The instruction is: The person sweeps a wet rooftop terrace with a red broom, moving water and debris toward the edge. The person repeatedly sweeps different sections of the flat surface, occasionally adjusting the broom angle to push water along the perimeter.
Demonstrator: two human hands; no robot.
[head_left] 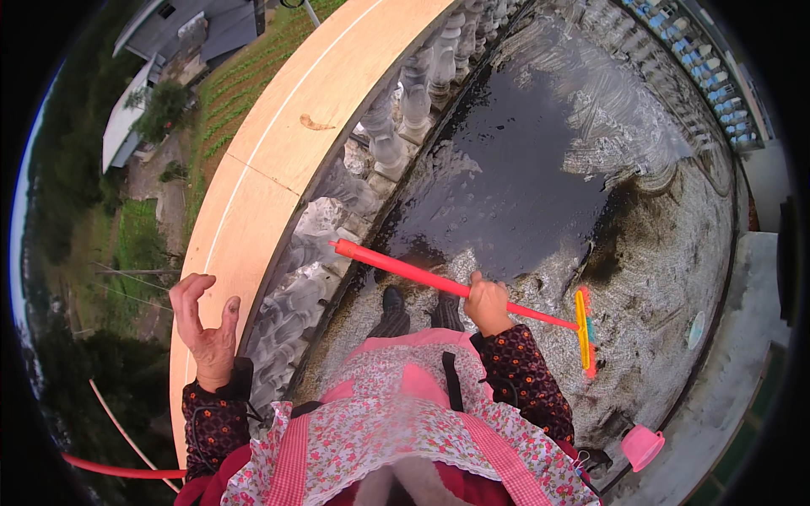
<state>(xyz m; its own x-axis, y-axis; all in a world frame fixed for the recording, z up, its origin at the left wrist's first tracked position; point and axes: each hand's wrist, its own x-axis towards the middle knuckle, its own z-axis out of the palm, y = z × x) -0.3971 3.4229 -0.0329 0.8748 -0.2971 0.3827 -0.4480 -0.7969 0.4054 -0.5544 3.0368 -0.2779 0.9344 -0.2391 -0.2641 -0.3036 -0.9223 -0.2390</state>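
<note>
My right hand (489, 305) is closed around the red handle of a long-handled floor brush (413, 271). Its yellow head (584, 331), edged with teal and orange, lies off to the right over the wet floor. The far end of the handle points left toward the balustrade. My left hand (207, 331) is raised over the tan railing top (274, 160), holding nothing, with its fingers apart and partly curled. Dark water (515, 160) covers the floor ahead of my feet, with pale foamy streaks around it.
Grey balusters (384, 139) line the left side below the railing. At the lower right sits a pink plastic dipper (643, 447). A red hose (126, 471) crosses the lower left. A low concrete wall (742, 291) borders the right. Beyond the railing are fields and houses, lower down.
</note>
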